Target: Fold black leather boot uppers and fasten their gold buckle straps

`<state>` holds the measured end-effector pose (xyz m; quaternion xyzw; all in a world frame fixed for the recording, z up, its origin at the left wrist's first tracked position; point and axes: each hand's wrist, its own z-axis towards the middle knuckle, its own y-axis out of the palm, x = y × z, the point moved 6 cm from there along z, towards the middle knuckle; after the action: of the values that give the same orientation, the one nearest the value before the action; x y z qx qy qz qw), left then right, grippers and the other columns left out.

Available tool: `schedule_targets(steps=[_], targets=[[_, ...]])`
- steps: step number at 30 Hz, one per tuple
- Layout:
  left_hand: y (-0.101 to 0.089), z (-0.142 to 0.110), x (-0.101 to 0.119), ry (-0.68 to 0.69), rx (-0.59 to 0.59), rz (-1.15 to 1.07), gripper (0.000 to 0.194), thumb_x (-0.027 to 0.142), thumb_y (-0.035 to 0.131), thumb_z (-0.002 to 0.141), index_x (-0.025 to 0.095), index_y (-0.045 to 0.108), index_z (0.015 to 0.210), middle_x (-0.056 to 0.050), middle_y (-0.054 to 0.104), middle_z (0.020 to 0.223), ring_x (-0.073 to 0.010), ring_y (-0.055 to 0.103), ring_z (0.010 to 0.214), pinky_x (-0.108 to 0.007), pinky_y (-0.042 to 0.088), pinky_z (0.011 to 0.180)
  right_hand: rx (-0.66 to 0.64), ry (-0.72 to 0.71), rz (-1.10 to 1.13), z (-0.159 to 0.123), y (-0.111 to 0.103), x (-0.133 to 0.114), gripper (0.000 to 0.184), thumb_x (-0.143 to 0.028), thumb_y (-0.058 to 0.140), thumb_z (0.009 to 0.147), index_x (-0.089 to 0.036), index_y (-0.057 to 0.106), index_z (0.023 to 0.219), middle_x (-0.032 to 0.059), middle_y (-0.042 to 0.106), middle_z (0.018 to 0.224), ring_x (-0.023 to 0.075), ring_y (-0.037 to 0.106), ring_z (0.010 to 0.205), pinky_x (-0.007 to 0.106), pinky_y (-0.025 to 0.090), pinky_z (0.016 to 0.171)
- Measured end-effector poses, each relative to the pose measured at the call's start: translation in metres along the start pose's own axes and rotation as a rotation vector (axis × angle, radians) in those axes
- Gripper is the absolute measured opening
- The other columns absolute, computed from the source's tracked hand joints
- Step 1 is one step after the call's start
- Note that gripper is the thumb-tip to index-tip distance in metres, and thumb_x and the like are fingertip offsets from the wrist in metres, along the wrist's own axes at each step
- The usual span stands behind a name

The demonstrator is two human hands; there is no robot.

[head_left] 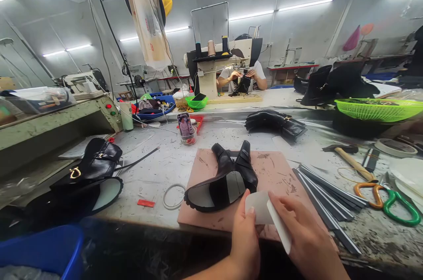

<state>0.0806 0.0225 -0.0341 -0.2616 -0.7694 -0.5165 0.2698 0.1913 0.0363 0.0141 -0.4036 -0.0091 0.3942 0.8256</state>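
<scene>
A black shoe upper [224,178] with a grey insole side showing lies on a pink cutting board [280,169] in front of me. Just below it, my left hand [246,240] and my right hand [306,236] together hold a thin white piece [264,209] of sheet material. My left thumb presses its left edge, and my right fingers wrap around its right edge. Both hands hover over the near edge of the board.
Grey strips [327,196] lie right of the board, with orange and green scissors [390,200], a hammer [350,161] and a green basket [376,110]. Black uppers [95,165] sit left, another pair [277,123] behind. A phone in a jar [186,128] stands ahead. A person sews at a far machine [243,79].
</scene>
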Motion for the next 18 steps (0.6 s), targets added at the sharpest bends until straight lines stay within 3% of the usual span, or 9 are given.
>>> schedule_targets(steps=[4,7,9,11,13,16,18], targets=[[-0.003,0.001,-0.001,-0.043,0.038,0.037,0.070,0.030,0.060,0.073,0.010,0.033,0.133,-0.013,0.059,0.115,-0.0209,0.060,0.093,-0.028,0.049,0.075,-0.031,0.194,0.220,0.002,-0.003,0.025,0.047,-0.031,0.042,0.084,-0.028,0.042,0.131,0.0091,0.060,0.111,0.0258,0.061,0.096,0.035,0.055,0.072],[0.003,-0.002,-0.010,-0.076,-0.097,0.133,0.079,0.042,0.062,0.071,0.012,0.029,0.136,-0.013,0.052,0.125,-0.0243,0.056,0.102,-0.031,0.048,0.078,-0.225,0.368,0.169,-0.005,0.015,0.048,0.051,-0.032,0.039,0.082,-0.019,0.040,0.131,0.0115,0.058,0.118,0.0263,0.060,0.099,0.037,0.054,0.074],[0.010,-0.004,-0.017,-0.111,-0.263,0.262,0.086,0.047,0.061,0.070,0.011,0.025,0.139,-0.014,0.046,0.132,-0.0274,0.048,0.115,-0.035,0.044,0.090,-0.367,0.395,0.053,-0.011,0.025,0.056,0.056,-0.026,0.045,0.076,-0.016,0.039,0.132,0.0131,0.058,0.118,0.0269,0.061,0.096,0.037,0.053,0.074],[0.016,-0.006,-0.018,-0.106,-0.439,0.497,0.086,0.046,0.060,0.071,0.013,0.021,0.141,-0.012,0.042,0.136,-0.0289,0.040,0.123,-0.040,0.036,0.099,-0.435,0.370,-0.101,-0.015,0.029,0.063,0.062,-0.021,0.052,0.069,-0.014,0.041,0.130,0.0157,0.058,0.118,0.0289,0.062,0.094,0.036,0.051,0.074],[0.017,-0.004,-0.008,-0.001,-0.517,0.860,0.080,0.039,0.059,0.073,0.014,0.023,0.140,-0.012,0.040,0.138,-0.0292,0.036,0.126,-0.043,0.030,0.104,-0.467,0.340,-0.236,-0.016,0.028,0.071,0.057,-0.017,0.054,0.067,-0.012,0.047,0.124,0.0182,0.061,0.111,0.0309,0.063,0.091,0.036,0.050,0.073],[0.014,0.004,0.021,0.265,-0.443,1.422,0.058,0.025,0.049,0.078,0.011,0.039,0.134,-0.013,0.039,0.139,-0.0272,0.034,0.128,-0.041,0.023,0.109,-0.521,0.333,-0.276,-0.015,0.019,0.089,0.044,-0.017,0.051,0.070,-0.015,0.056,0.114,0.0156,0.066,0.099,0.0291,0.064,0.083,0.034,0.049,0.067],[0.010,0.011,0.033,0.347,-0.393,1.673,0.052,0.023,0.043,0.081,0.008,0.042,0.131,-0.014,0.038,0.139,-0.0268,0.032,0.129,-0.041,0.022,0.110,-0.529,0.396,-0.215,-0.009,0.006,0.100,0.035,-0.021,0.048,0.074,-0.020,0.060,0.106,0.0095,0.069,0.088,0.0253,0.065,0.073,0.031,0.049,0.059]])
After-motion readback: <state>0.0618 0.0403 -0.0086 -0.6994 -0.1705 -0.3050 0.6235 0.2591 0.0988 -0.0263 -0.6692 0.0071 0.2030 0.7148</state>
